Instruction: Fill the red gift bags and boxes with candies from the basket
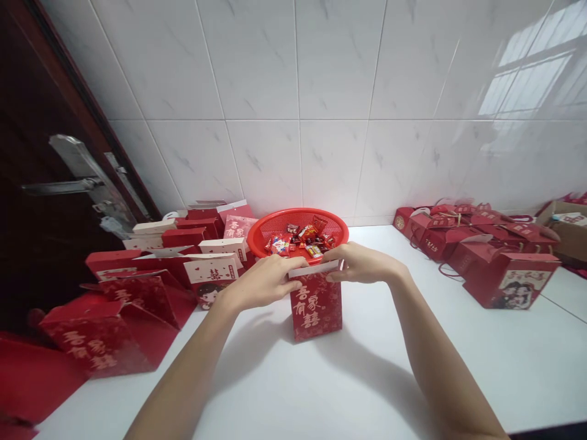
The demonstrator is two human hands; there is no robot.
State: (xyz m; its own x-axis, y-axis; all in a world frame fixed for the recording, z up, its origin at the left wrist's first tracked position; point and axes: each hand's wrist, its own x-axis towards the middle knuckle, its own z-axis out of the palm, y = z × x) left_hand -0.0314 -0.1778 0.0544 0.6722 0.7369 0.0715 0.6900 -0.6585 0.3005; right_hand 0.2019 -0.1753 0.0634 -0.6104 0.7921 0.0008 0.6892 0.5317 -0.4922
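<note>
Left hand point(270, 280) and right hand point(360, 263) are gripping opposite sides of the red box's point(317, 308) top edge; the box is standing upright on the white table point(293, 391), before the red basket point(300, 215).

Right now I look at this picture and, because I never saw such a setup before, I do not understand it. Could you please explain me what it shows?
There is no robot here: these are a person's two bare hands. The one picture comes from a camera worn on their head, looking forward and down.

The left hand and right hand hold the top edge of a red box with pale writing, one on each side. It seems to stand on the white table.

Behind it is a red basket with small wrapped pieces, perhaps sweets. Red and white boxes crowd the left side; more red boxes lie at the right. A tiled wall rises behind.
</note>
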